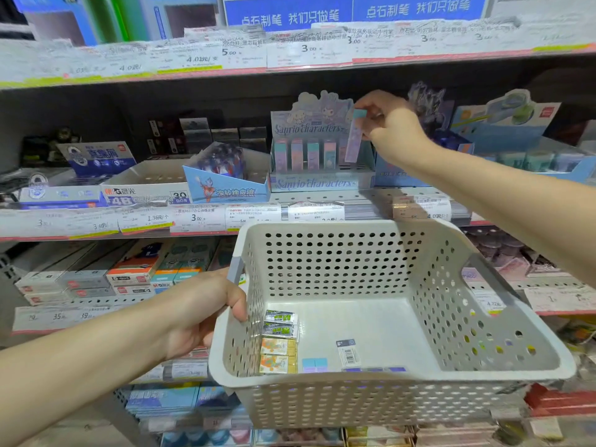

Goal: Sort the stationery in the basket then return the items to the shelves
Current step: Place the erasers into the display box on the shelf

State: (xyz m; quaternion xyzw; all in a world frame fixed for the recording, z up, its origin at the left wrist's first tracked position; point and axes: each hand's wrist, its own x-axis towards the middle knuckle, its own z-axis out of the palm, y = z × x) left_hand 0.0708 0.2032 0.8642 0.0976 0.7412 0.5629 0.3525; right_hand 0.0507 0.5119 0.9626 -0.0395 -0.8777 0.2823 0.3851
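My left hand [206,304] grips the left rim of a white perforated basket [338,262] held in front of the shelves. Inside lie two green-wrapped erasers [280,323], two yellow-orange erasers [278,355], a pastel box [314,364] and a barcoded white packet [347,352] near the front wall. My right hand [392,127] pinches the top of a long pastel eraser box [354,137], held upright over the right end of the Sanrio characters display box [322,183] on the middle shelf. Similar pastel boxes [304,154] stand in that display.
An Ultraman eraser display [225,185] and a white 4B eraser carton [145,191] stand left of the Sanrio box. Blue display boxes [503,124] crowd the right. Price labels [200,217] line the shelf edges. Lower shelves hold boxed stationery [129,275].
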